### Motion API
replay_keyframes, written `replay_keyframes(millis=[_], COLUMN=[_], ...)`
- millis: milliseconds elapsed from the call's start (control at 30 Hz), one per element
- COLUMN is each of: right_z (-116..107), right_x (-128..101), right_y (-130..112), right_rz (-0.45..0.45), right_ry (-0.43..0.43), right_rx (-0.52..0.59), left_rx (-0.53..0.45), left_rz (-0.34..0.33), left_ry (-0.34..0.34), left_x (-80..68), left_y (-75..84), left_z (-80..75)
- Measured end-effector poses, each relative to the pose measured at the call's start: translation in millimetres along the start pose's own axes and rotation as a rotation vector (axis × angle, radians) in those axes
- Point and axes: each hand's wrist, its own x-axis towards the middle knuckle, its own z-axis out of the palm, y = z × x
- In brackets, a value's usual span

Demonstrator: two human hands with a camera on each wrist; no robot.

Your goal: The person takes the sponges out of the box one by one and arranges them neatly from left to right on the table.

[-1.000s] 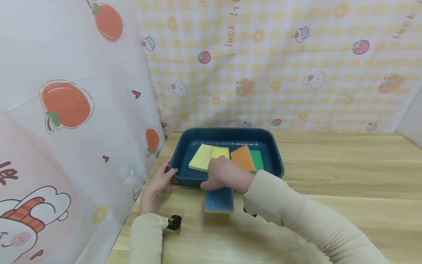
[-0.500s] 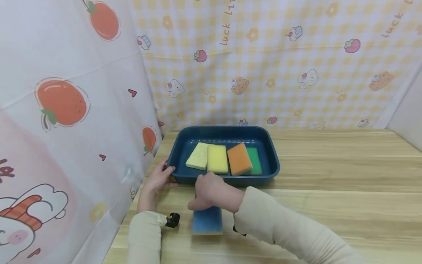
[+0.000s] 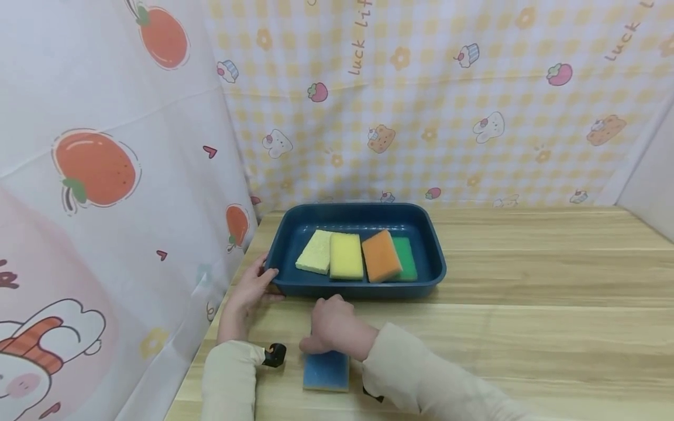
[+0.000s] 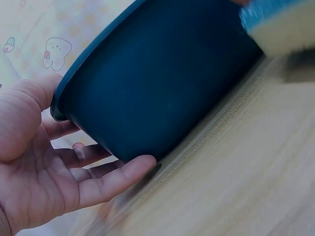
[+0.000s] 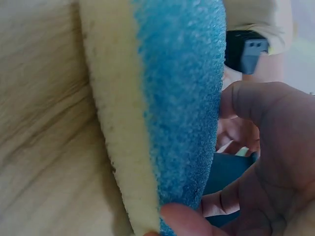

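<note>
A dark blue tray [image 3: 363,290] stands on the wooden table and holds a pale yellow sponge [image 3: 315,251], a yellow sponge [image 3: 346,256], an orange sponge [image 3: 380,256] and a green sponge [image 3: 406,257] side by side. My left hand [image 3: 247,292] rests against the tray's front-left corner, thumb by the rim, fingers straight along the wall [image 4: 162,83]. In front of the tray my right hand [image 3: 332,321] grips a blue sponge [image 3: 326,371] with a pale underside [image 5: 113,123]. The right wrist view shows my thumb and fingers curled round the blue sponge's end.
Printed cloth screens stand close on the left [image 3: 105,175] and behind the tray [image 3: 421,117]. The wooden tabletop [image 3: 526,304] stretches to the right. A small black wrist camera mount [image 3: 275,354] sits at my left cuff.
My right hand has drawn back from over the tray toward me, pulling the blue sponge along with it. The left hand has stayed at the tray's corner.
</note>
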Motion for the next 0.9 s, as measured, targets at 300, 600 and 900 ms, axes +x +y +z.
replay_keyframes(millis=[300, 600, 900], right_z=[4.1, -11.8, -42.1], right_x=[3.6, -8.5, -16.7], right_y=[3.8, 24.4, 45.3], right_rz=[0.002, -0.087, -0.208], right_ry=[0.013, 0.053, 0.008], right_rx=[0.019, 0.149, 0.191], left_rx=[-0.004, -0.016, -0.018], left_rz=[0.013, 0.016, 0.021], left_ry=[-0.004, -0.007, -0.018], left_x=[-0.1, 0.1, 0.8], left_y=[-1.2, -4.1, -2.5], left_z=[0.3, -2.0, -1.8])
